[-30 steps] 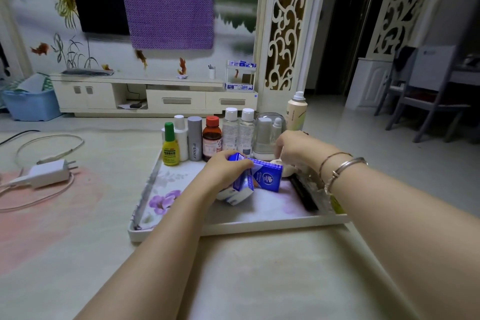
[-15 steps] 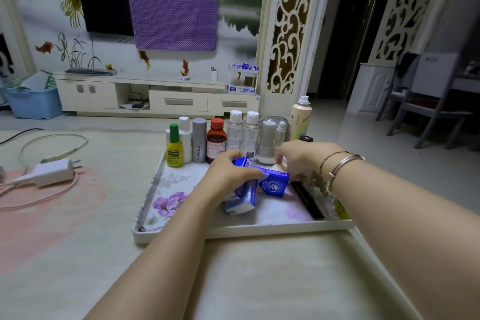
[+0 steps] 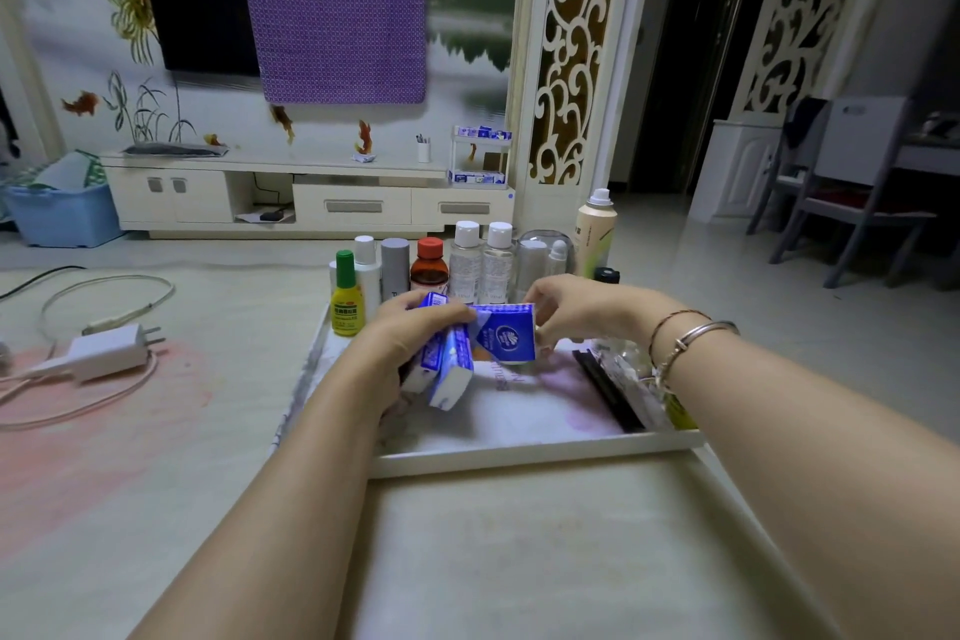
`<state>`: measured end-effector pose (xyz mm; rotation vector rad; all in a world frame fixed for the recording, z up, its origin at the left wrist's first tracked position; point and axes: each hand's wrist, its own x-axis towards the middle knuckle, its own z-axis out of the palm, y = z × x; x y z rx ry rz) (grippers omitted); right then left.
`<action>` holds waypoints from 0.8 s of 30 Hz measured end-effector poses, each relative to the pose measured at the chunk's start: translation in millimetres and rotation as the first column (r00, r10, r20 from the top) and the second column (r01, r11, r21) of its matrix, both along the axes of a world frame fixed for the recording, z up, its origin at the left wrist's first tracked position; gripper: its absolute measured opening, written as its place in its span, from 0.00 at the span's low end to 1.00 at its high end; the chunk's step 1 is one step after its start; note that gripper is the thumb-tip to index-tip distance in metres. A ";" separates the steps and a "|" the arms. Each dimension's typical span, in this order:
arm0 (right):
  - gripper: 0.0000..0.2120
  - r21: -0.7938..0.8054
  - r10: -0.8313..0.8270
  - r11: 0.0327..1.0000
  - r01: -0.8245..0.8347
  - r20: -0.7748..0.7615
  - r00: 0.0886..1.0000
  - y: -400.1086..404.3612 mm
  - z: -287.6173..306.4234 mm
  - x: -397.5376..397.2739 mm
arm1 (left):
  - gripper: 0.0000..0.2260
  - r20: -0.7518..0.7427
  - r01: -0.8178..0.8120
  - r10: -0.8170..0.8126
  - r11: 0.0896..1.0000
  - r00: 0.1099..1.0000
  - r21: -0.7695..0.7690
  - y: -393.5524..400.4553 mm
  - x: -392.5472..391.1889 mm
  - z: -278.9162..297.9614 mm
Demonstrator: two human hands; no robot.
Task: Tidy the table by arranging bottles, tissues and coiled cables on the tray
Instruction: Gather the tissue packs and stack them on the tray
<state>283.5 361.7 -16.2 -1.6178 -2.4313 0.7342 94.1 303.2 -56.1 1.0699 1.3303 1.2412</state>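
Both hands hold blue tissue packs just above the white floral tray.

The left hand (image 3: 410, 333) curls its grip round two blue-and-white tissue packs (image 3: 447, 364); the right hand (image 3: 566, 309) pinches a third blue tissue pack (image 3: 506, 335), touching them. Under both grips lies the white rectangular tray (image 3: 519, 455); beyond stands a row of small plastic bottles (image 3: 467, 260). Far left of the left grip, a white charger with coiled cable (image 3: 111, 353) lies on the table (image 3: 519, 561).

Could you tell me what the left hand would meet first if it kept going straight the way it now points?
Probably the amber bottle in the back row, just beyond the left hand and its tissue packs; depth is uncertain.
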 end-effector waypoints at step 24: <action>0.09 0.607 -0.147 0.793 -0.045 0.263 0.953 4.9 9.7 14.2 | 0.10 -0.711 0.161 -0.026 0.979 0.702 0.123 3.3 62.0 -10.0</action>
